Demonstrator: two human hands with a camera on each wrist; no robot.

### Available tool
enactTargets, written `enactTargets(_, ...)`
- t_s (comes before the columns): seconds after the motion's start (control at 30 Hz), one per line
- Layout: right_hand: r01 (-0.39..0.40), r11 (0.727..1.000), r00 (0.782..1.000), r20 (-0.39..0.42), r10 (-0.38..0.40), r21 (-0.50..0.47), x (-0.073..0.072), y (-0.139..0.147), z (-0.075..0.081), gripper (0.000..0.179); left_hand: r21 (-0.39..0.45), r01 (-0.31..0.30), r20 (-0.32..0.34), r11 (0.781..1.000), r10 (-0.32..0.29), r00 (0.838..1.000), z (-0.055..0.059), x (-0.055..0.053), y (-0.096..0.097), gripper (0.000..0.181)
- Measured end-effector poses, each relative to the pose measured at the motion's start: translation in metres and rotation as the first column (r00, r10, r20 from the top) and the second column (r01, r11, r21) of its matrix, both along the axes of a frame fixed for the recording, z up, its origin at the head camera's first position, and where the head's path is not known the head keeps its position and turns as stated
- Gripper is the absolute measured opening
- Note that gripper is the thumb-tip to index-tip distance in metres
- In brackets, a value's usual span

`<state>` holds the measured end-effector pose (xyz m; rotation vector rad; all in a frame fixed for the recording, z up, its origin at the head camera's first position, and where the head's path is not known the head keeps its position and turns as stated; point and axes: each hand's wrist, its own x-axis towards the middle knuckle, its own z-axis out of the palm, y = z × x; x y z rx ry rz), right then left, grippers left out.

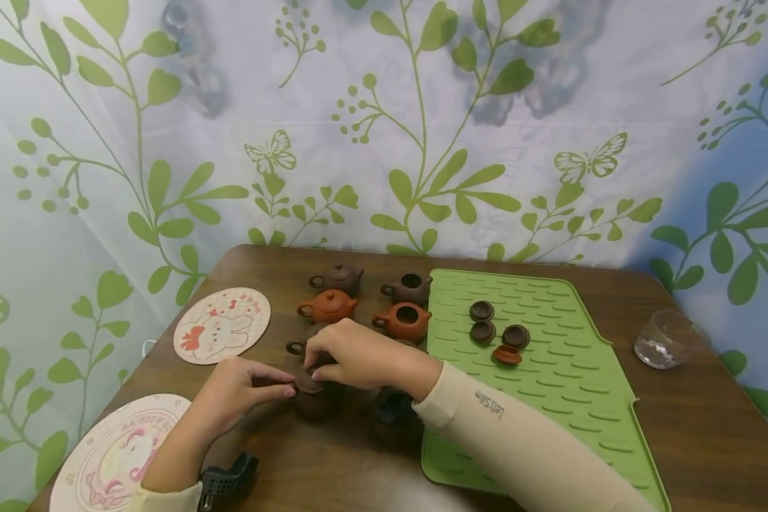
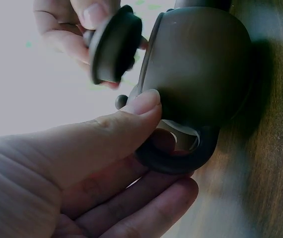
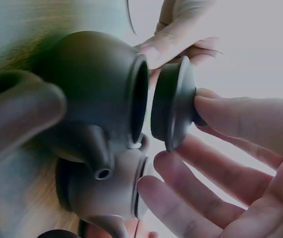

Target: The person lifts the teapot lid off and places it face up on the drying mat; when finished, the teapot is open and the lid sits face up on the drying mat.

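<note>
A dark brown clay teapot (image 1: 312, 407) stands on the table, its round mouth uncovered in the right wrist view. My left hand (image 1: 237, 395) holds it at the handle side, thumb against the body near the rim and fingers by the looped handle (image 2: 181, 161). My right hand (image 1: 366, 353) pinches the knob of a dark teapot lid (image 3: 171, 101). Tilted in the wrist views, the lid is just off the mouth, with a narrow gap between them. Behind it in the right wrist view sits another dark teapot (image 3: 109, 183).
Lidded teapots, dark (image 1: 340, 279) and orange (image 1: 330, 308), stand behind my hands. Open ones, dark (image 1: 416, 290), orange (image 1: 393, 323) and dark (image 1: 393, 412), stand to the right. A green mat (image 1: 518, 284) bears several loose lids (image 1: 482, 332). A clear cup (image 1: 662, 341) and round mats (image 1: 224, 327) flank these.
</note>
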<state>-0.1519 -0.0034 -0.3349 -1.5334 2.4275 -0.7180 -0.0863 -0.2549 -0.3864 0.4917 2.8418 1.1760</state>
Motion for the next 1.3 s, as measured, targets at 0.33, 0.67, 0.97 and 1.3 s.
enactTargets(0.33, 0.121, 0.978, 0.985, 0.144, -0.098, -0.168, -0.002, 0.027, 0.009, 0.017, -0.043, -0.011, -0.015, 0.999, 0.011, 1.0, -0.003, -0.001, -0.002, 0.018)
enactTargets(0.67, 0.256, 0.923, 0.871, 0.483, -0.092, -0.286, -0.021, 0.094, 0.014, 0.046, -0.055, -0.013, -0.05, 0.998, 0.01, 0.999, -0.002, 0.0, 0.0, 0.017)
enactTargets(0.97, 0.518, 0.797, 0.659, 0.739, -0.14, -0.31, -0.025, 0.164, 0.001, 0.051, -0.064, -0.007, -0.061, 0.998, 0.003, 0.998, -0.002, 0.0, -0.001, 0.017)
enactTargets(1.3, 0.597, 0.77, 0.653, 0.694, -0.304, -0.224, -0.018, 0.199, -0.031, 0.066, -0.045, -0.011, -0.052, 0.999, 0.008, 0.999, -0.002, -0.001, -0.001, 0.016)
